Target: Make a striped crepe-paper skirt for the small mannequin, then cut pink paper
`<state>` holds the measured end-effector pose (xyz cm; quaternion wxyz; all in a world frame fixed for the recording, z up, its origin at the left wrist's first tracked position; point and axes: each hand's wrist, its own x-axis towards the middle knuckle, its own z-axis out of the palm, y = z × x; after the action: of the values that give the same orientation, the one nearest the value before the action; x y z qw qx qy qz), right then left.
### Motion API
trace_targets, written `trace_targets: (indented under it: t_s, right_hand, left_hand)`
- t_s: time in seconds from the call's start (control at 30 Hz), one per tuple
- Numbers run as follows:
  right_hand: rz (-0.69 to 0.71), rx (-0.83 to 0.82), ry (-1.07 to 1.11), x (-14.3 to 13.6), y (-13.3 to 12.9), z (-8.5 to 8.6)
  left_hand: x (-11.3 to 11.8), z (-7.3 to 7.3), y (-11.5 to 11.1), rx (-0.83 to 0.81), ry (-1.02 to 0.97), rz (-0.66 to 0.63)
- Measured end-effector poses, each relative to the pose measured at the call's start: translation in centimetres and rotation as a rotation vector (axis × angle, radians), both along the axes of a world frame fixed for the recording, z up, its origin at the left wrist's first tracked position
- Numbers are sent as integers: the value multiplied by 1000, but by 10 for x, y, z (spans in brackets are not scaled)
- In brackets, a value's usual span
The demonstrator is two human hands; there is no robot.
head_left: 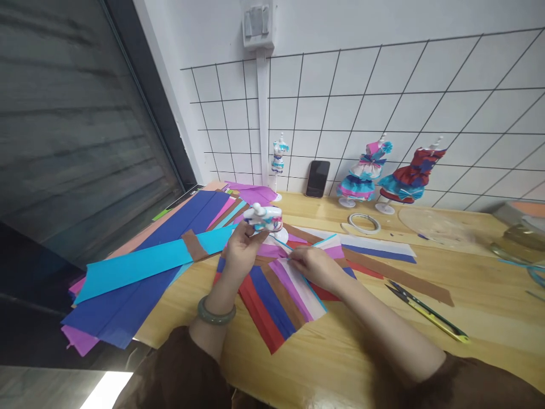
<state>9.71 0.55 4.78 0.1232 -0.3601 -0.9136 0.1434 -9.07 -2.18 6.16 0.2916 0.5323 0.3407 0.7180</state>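
Observation:
A small white mini mannequin (267,215) with coloured wrapping is tipped on its side, and my left hand (242,245) is closed around it. Its round white base (280,235) shows just behind the fingers. My right hand (315,264) is closed in a pinch at the upper edge of the striped crepe paper (276,295), whose bands are red, blue, brown, purple and pale pink. The fingertips partly hide what they grip. More strips cross beneath both hands.
Blue crepe paper (140,261) lies at the left. Thread snips (428,311) and a tape roll (364,223) lie at the right. By the tiled wall stand a phone (318,179) and dressed mannequins: a small one (278,157), a pink-and-blue one (361,173), a red-and-blue one (415,173).

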Motion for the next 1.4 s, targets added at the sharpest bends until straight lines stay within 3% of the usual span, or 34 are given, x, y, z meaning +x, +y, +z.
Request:
trace_targets:
  t_s: [0.33, 0.53, 0.67, 0.8, 0.9, 0.97, 1.07, 1.2, 1.3, 1.4]
  right_hand:
    - [-12, 132, -141, -10, -26, 7]
    - [51, 102, -79, -2, -39, 25]
    - [8, -15, 25, 37, -39, 47]
    - [-209, -130, 19, 99, -26, 67]
    - [-393, -197, -5, 149, -11, 79]
    - [-424, -248, -10, 179, 1, 84]
    - [-490, -270, -34, 215, 16, 86]
    - [-556, -273, -73, 249, 30, 75]
    - [-610, -232, -64, 262, 32, 68]
    - [-663, -155, 42, 260, 23, 71]
  left_hand:
    - [-5, -11, 1, 80, 89, 42]
    - [-2, 1, 3, 50, -59, 64]
    - [-11, 6, 3, 78, -243, 142]
    - [-19, 8, 3, 35, -339, 261]
    - [-19, 10, 3, 9, -386, 261]
    - [-17, 11, 3, -12, -404, 239]
    - [-14, 10, 3, -52, -398, 190]
    - [-13, 5, 5, -83, -385, 153]
    - [-12, 3, 6, -101, -363, 125]
    - [-10, 1, 6, -126, -349, 68]
